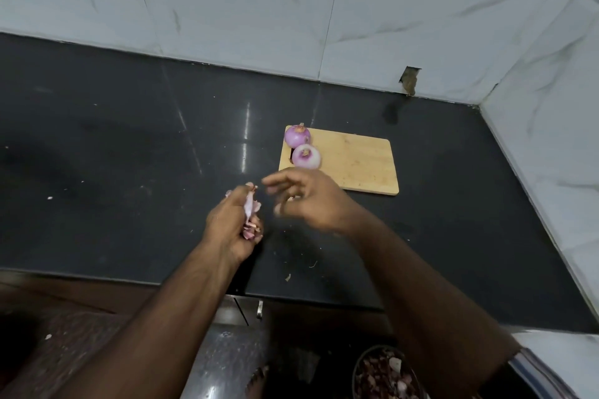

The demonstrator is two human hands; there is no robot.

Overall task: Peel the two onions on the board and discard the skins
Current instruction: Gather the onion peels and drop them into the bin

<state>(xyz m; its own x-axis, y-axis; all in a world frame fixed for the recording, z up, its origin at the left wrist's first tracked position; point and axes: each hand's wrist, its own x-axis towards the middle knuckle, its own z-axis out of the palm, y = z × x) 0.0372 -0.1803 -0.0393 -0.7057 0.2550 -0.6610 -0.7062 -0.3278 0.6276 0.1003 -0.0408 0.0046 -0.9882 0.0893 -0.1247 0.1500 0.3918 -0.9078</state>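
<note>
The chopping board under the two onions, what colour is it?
Pale tan wood, seen in the head view: the rectangular wooden chopping board.

Two bare forearms enter from the near edge of the view, each ending in a bare hand: the left hand (235,223) and the right hand (309,199). Neither wrist carries a watch, band or bracelet, and no ring shows on any finger that can be made out, though the right hand's fingers are blurred. The left arm is uncovered along its whole visible length. At the near right corner, the right upper arm meets the edge of a short striped sleeve (534,372), with dark blue, grey and reddish bands; its pattern cannot be read further.
</note>
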